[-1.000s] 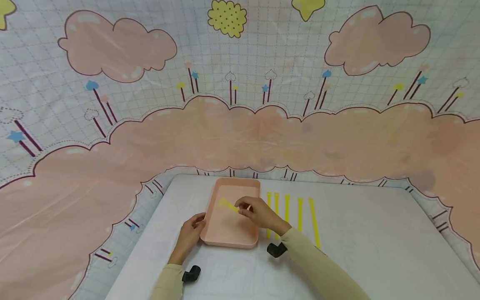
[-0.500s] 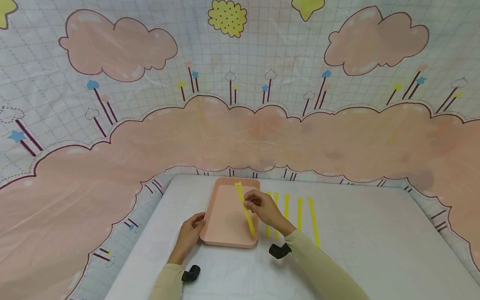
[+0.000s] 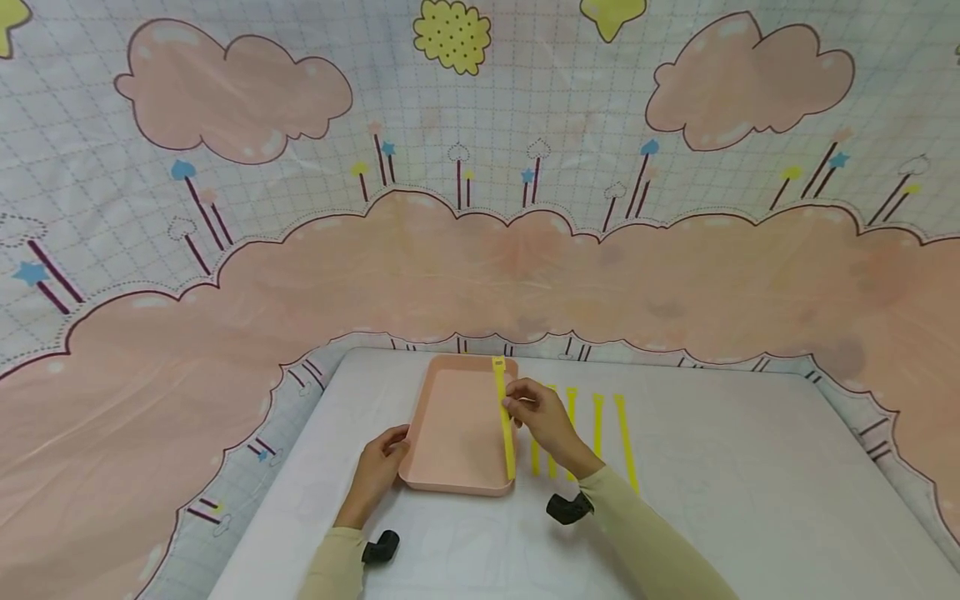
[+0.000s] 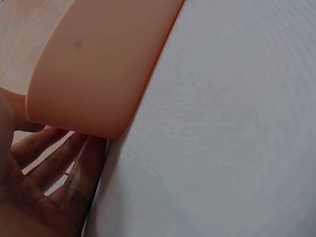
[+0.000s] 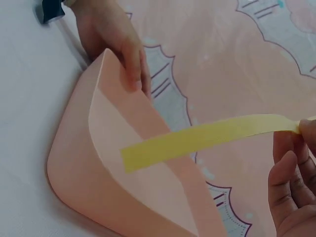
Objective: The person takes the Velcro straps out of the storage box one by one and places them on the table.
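Observation:
A pink tray stands on the white table. At its left side my left hand grips the rim; in the left wrist view the thumb lies on the rim and the fingers lie against the outer wall. Over the tray's right edge, my right hand pinches a thin, flat yellow strip near its middle. The strip has a wider far end with a small opening. In the right wrist view its near end reaches above the tray and the strip bends slightly.
Several more yellow strips lie side by side on the table, right of the tray, partly hidden by my right hand and arm. A patterned cloth hangs behind the table. Black wrist devices sit by both sleeves.
My right hand has moved right with the yellow strip, from over the tray's middle to its right edge. The strip has swung from slanted to nearly lengthwise. My left hand has stayed put.

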Action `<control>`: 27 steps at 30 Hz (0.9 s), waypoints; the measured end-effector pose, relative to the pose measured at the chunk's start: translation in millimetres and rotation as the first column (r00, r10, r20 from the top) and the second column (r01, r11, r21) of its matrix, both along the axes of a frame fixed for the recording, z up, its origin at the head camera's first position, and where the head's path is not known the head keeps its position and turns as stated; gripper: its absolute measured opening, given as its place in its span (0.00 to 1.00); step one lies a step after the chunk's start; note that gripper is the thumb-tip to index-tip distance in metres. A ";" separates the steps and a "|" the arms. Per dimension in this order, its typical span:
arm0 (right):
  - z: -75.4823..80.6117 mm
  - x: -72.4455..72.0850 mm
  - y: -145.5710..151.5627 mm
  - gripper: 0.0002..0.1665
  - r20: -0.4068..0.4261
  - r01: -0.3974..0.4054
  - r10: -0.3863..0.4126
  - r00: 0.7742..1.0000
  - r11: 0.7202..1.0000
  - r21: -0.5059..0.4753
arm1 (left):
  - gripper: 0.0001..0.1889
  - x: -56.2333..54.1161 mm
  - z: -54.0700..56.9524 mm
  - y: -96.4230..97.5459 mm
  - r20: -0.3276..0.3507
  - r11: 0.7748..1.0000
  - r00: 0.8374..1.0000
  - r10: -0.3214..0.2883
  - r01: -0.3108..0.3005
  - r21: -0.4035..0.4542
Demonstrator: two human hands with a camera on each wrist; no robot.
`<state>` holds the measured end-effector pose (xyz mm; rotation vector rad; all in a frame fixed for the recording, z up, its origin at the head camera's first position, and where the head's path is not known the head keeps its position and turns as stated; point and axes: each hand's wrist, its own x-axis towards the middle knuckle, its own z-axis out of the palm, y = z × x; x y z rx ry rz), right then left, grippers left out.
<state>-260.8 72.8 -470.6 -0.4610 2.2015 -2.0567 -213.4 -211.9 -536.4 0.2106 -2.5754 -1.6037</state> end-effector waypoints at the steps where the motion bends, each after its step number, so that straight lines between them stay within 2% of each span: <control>1: -0.4 -0.2 1.6 0.10 0.012 0.014 -0.014 1.000 1.000 -0.017 | 0.18 -0.2 -0.3 -0.1 0.001 1.000 1.000 0.001 -0.001 -0.003; 10: -2.5 -2.8 18.4 0.10 0.072 0.101 -0.096 0.993 0.992 -0.076 | 0.18 -2.0 -3.4 -0.4 0.005 1.000 1.000 -0.002 0.002 -0.003; 21: -3.4 2.9 49.6 0.13 0.103 0.154 -0.147 0.984 0.986 -0.059 | 0.18 -1.6 -6.8 -2.8 -0.004 1.000 1.000 -0.009 0.008 -0.023; 27: -5.0 5.6 69.0 0.13 0.127 0.203 -0.194 0.973 0.977 -0.061 | 0.18 -2.2 -5.1 -4.0 0.007 1.000 1.000 -0.009 0.009 -0.015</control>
